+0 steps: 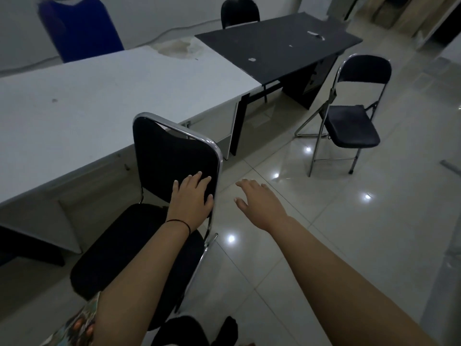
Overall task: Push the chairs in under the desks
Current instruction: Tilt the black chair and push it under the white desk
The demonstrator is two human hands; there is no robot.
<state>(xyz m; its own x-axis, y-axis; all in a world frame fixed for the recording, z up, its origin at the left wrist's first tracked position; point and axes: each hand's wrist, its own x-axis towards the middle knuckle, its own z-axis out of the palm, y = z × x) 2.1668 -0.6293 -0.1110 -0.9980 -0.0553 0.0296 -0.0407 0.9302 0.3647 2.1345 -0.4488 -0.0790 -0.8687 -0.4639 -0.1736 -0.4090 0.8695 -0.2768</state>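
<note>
I note my left hand [192, 196] flat and ungripping on the near chair [174, 156] backrest, right hand [257, 198] open in air — a one-sided push may slew it against the white desk [99, 96].

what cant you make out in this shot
Head view only:
- Blue chair: motion-blurred, top cut by the frame edge, its seat behind the white desk.
- Far black chair: only its back shows above the black desk.
- Near chair: left hand and forearm cover part of it.
</note>
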